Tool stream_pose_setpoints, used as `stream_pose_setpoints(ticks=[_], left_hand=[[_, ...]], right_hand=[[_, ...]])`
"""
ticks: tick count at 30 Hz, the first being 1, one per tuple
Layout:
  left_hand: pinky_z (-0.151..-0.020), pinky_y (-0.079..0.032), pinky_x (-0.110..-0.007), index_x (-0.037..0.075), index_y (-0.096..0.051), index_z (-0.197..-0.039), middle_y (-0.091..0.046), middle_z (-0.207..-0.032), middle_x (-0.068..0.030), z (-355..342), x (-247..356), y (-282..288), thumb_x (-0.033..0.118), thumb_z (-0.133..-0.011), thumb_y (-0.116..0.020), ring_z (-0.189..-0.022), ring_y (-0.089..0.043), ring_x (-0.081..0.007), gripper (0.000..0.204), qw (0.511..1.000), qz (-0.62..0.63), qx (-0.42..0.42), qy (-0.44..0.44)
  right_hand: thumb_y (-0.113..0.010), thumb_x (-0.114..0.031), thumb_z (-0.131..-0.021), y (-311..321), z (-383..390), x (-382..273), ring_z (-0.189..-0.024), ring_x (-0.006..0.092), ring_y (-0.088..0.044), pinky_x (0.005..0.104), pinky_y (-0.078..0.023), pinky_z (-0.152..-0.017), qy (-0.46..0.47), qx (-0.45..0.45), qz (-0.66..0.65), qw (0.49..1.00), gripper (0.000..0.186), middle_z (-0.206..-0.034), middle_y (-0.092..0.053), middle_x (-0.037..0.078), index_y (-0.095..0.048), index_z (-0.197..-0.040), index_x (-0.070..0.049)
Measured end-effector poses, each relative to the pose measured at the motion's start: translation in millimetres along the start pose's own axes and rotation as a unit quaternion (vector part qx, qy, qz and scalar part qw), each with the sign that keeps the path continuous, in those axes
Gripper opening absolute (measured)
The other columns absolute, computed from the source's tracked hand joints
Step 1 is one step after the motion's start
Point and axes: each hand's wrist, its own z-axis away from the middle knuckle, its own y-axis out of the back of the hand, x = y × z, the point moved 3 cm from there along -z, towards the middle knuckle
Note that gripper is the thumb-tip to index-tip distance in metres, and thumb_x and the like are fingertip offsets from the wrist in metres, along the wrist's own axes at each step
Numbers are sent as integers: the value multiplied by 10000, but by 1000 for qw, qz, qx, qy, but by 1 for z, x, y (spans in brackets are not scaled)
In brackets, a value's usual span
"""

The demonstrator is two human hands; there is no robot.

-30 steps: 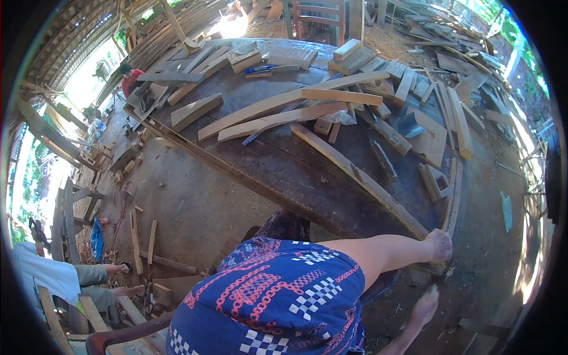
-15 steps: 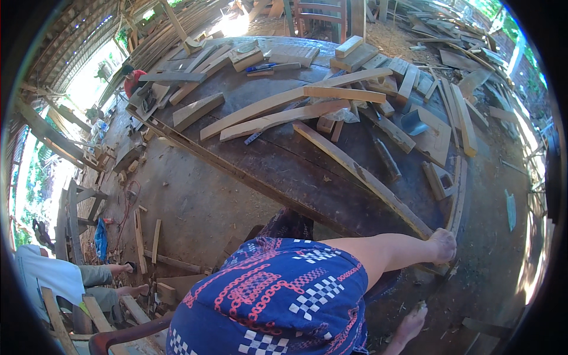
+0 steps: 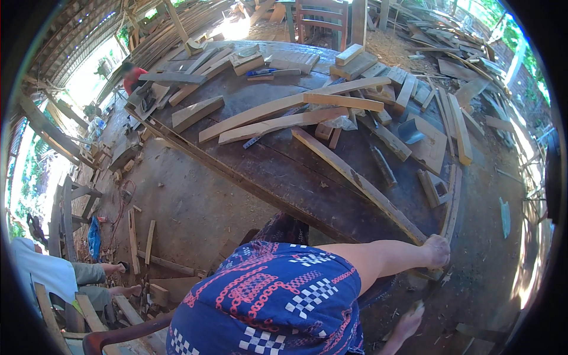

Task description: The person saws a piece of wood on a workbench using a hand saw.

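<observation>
Neither my left hand nor my right hand shows. Below me is blue cloth (image 3: 260, 296) with pink chains and white checks over my lap. A bare leg (image 3: 384, 260) extends from it to a foot (image 3: 438, 251) resting at the near corner of the dark table (image 3: 254, 165), by the end of a long board (image 3: 361, 183). Another bare foot (image 3: 408, 322) is lower down near the floor. On the table lie several wooden pieces (image 3: 266, 118), a metal cylinder (image 3: 384, 165), a wooden block with an opening (image 3: 432, 186) and a blue tool (image 3: 258, 73).
A person in red (image 3: 135, 80) is behind the table's far left. Another person's legs (image 3: 100, 291) and white cloth (image 3: 47, 272) appear at lower left, beside loose boards (image 3: 94, 319). A chair (image 3: 319, 21) stands beyond the table, lumber heaps (image 3: 449, 47) at right.
The lower bare foot has moved slightly down and left since a second ago. The view has shifted a little; the pieces on the table lie in the same arrangement.
</observation>
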Motion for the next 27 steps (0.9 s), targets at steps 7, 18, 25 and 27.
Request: stream_pose_setpoints(ticks=[7,18,25,27], left_hand=[[-731,-511,-415,98,-730,-848,-692,-917,-124,-1,6,-1,253,-810,-502,-880,-669,-267,278,1000,11,0,-12],[-707,-504,-395,131,-727,-840,-676,-920,-77,5,-5,0,255,-821,-538,-910,-637,-232,226,1000,-14,-3,0],[-687,-499,-399,140,-723,-852,-675,-930,-63,-4,-2,-2,246,-832,-525,-908,-635,-221,226,999,-25,27,-29],[-687,-501,-395,134,-722,-856,-677,-927,-66,-4,0,-3,244,-832,-524,-901,-641,-222,228,999,-23,20,-15]], right_hand=[[-462,-220,-928,14,-37,-7,-896,441,-578,494,-431,-730,15,-26,28,999,268,-937,-625,250,-546,-1077,-14],[-466,-234,-951,-6,-8,-2,-951,427,-576,468,-431,-766,-6,-31,-31,999,309,-980,-622,251,-561,-1097,21],[-459,-179,-918,15,-47,-25,-930,447,-566,492,-420,-749,12,-20,8,1000,256,-966,-613,269,-543,-1068,11],[-458,-164,-910,7,-87,-22,-932,451,-563,496,-415,-748,10,-32,23,999,258,-968,-610,275,-539,-1078,15]])
